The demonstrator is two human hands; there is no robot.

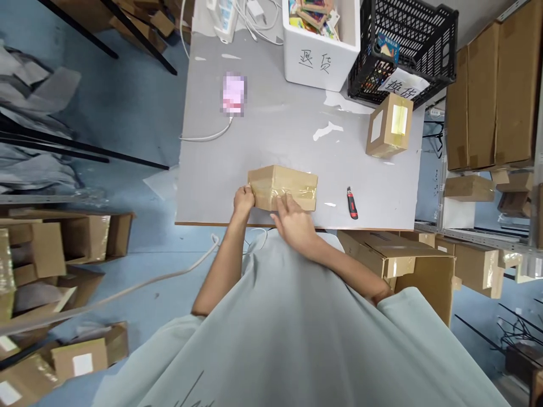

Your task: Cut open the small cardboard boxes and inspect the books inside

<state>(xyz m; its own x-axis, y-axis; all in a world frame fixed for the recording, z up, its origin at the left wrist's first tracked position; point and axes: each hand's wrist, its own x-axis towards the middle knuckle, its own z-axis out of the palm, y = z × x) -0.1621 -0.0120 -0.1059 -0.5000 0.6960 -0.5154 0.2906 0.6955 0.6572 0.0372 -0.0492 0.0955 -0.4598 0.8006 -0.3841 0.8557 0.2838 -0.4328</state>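
Observation:
A small brown cardboard box (263,176) with clear tape across it lies near the front edge of the grey table (280,135). My left hand (244,200) grips the box at its left end, fingers curled in. Across the taped front part rests my right hand (293,223), its fingers stretched out and pressing on the cardboard. To the right of the box lies a red and black utility knife (352,203), apart from both hands.
A taped carton with labels (388,127) stands at the table's right. Behind it are a black plastic crate (403,51) and a white bin (320,62). A pixelated phone-like object (233,95) on a cable lies at left. Open boxes (399,254) stand below the table's front edge.

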